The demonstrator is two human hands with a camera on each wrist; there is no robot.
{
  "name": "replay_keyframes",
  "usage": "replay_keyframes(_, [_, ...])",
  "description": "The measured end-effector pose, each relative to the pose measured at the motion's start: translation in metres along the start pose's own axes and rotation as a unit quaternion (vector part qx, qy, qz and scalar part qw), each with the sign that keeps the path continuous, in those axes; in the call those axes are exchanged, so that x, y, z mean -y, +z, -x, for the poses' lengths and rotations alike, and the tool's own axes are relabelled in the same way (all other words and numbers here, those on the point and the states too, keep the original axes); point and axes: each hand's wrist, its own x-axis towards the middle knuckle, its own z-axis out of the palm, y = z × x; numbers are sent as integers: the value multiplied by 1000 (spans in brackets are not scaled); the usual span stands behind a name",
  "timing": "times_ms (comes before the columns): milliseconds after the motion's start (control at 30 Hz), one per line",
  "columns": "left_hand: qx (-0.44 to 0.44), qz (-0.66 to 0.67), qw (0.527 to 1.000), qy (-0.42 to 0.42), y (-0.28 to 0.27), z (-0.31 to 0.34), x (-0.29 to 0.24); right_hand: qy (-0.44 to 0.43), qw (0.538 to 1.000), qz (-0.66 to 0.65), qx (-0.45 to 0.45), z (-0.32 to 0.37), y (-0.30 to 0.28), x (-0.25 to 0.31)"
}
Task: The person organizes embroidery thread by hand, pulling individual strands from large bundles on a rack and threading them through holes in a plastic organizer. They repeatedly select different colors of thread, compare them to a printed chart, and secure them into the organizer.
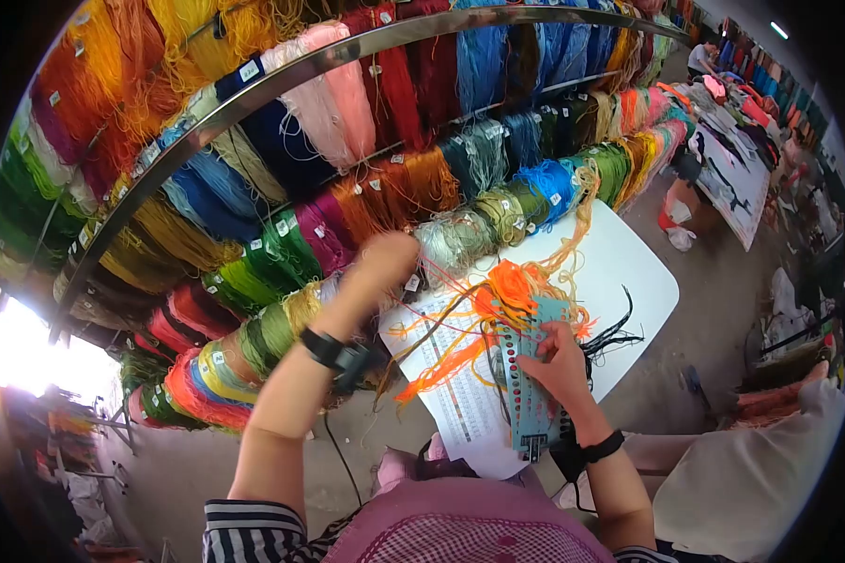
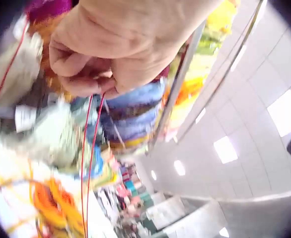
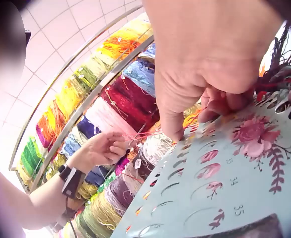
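My left hand (image 1: 385, 267) is raised at the skeins, its thumb and fingertips pinching red thread (image 2: 92, 148). Two strands hang from that pinch in the left wrist view. The thread slants down toward a pale blue thread card (image 3: 220, 183) with rows of punched holes, numbers and printed pink flowers. At the card's holed edge, my right hand (image 1: 561, 366) holds the card, thumb on its face and the other fingers curled. Orange and yellow threads (image 1: 507, 291) are bunched at the card's far end. Dark threads (image 1: 615, 336) trail out to its right.
A white board (image 1: 629, 272) carries the card and a printed chart sheet (image 1: 451, 375). Coloured skeins (image 1: 399, 192) hang on tiered rails along the left and front, under a curved metal rail (image 1: 282, 80). Another person (image 1: 702, 58) is at a far table (image 1: 737, 174).
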Motion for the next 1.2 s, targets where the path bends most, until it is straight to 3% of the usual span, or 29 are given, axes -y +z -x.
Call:
replay_keyframes(33, [-107,138,966,-189,-37,6,-9,-3,1000,-2,-1,0,0,1])
replay_keyframes(67, [-200,326,874,-299,-63,5,-1,0,1000,4,4,1,-1,2])
replay_keyframes(100, [-258,222,908,-245,-68,-5,64,3,1000,9,8,1,-2,4])
replay_keyframes(133, [-293,9,926,-237,-84,-5,50,1,999,34,9,2,-2,6])
replay_keyframes(167, [-315,-205,901,-218,-101,-4,36,-3,999,33,7,2,-3,7])
replay_keyframes(200, [-317,-232,888,-238,-108,-12,28,0,1000,24,13,2,-4,7])
replay_keyframes(233, [-320,-233,888,-236,-113,-22,10,4,1000,16,19,1,-4,7])
replay_keyframes(300, [-390,-198,887,-149,-115,-45,-28,5,1000,14,25,0,-5,6])
replay_keyframes(367, [-393,-147,900,-119,-114,-71,-48,20,999,-18,37,-1,-6,4])
replay_keyframes(500, [-423,-157,888,-85,-111,-121,-26,13,999,-24,37,-1,-7,-1])
replay_keyframes(667, [-458,-120,880,-28,-96,-113,-24,4,998,-40,47,0,-7,-5])
replay_keyframes(767, [-347,94,931,57,-78,-82,-41,-9,995,-69,65,1,-14,8])
replay_keyframes(833, [-218,407,886,48,-58,-58,-58,-38,995,-59,76,-6,-15,2])
replay_keyframes(967, [-150,416,897,6,-30,-3,-88,-78,991,-9,110,-16,-22,21])
replay_keyframes(1000, [-127,422,897,-20,-20,9,-91,-105,986,-105,79,-29,-11,9])
replay_keyframes(1033, [-103,430,897,-16,-11,23,-99,-106,986,-103,78,-30,-16,34])
replay_keyframes(1167, [14,489,872,-29,28,75,-142,-114,922,-352,117,-37,-18,130])
replay_keyframes(1200, [50,494,868,-28,39,84,-146,-114,923,-351,114,-40,-12,141])
